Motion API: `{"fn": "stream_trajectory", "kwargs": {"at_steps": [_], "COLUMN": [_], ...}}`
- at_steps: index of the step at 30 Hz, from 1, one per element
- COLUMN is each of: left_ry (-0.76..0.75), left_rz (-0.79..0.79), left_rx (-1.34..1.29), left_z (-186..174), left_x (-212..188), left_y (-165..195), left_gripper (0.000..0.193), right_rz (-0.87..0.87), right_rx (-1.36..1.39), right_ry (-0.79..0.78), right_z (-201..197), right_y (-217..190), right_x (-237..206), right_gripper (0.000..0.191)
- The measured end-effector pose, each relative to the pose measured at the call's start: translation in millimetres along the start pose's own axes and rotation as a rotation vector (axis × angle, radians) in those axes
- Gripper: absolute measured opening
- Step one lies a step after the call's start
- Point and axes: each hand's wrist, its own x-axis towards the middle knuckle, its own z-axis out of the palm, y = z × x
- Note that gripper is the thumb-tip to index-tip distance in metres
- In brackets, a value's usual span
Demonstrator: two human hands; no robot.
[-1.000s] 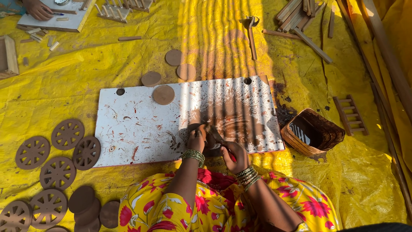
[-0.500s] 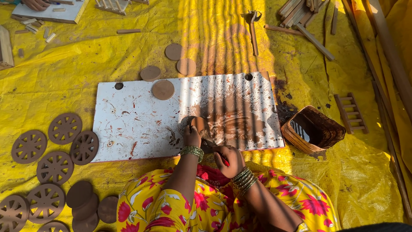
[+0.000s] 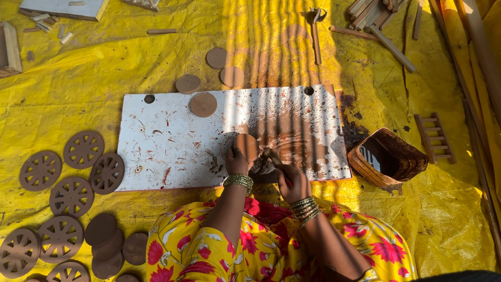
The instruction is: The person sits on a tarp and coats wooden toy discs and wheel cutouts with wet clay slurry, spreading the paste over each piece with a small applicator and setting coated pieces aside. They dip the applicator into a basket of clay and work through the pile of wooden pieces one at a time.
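I see left hand (image 3: 237,161) fingers curled around brown disc (image 3: 246,147), held on edge over white board (image 3: 172,136) near edge | right hand (image 3: 292,180) closed on something small, cannot tell what | brown-stained tub (image 3: 389,156) right | spoked wheels (image 3: 73,172) left

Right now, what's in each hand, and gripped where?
Left hand holds a round brown disc by its lower edge, tilted over the white board. Right hand is closed on something small beside it; what it is and where it is gripped cannot be told.
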Motion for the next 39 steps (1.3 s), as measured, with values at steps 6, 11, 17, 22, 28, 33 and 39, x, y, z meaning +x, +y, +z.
{"fn": "stream_trajectory", "kwargs": {"at_steps": [6,11,17,22,28,33,39], "left_ry": [0.042,0.073,0.141,0.078,0.061,0.004,-0.120], "left_rz": [0.192,0.242,0.305,0.153,0.221,0.180,0.248], "left_rx": [0.189,0.252,0.400,0.513,0.522,0.636,0.753], "left_z": [4.3,2.7,1.7,0.3,-2.0,-5.0,-6.1], "left_x": [3.7,5.1,5.5,4.8,9.3,10.3,-3.4], "left_y": [-8.7,-7.5,-8.5,-9.9,-17.8,-23.1,-11.4], "left_gripper": [0.027,0.022,0.020,0.027,0.048,0.054,0.058], "right_rz": [0.236,0.192,-0.110,0.101,0.067,0.231,0.435], "right_rx": [-0.132,0.326,0.132,0.229,0.358,0.117,0.458], "right_ry": [-0.036,-0.102,-0.012,-0.135,0.003,-0.213,0.004], "right_z": [-0.1,13.8,5.7,10.4,18.4,28.6,22.4], "right_y": [-3.0,4.0,-5.5,-2.6,14.4,18.8,28.6], "right_x": [8.3,4.0,-3.4,-0.1,-0.4,-6.4,9.5], "right_gripper": [0.027,0.023,0.025,0.023,0.024,0.026,0.029]}}
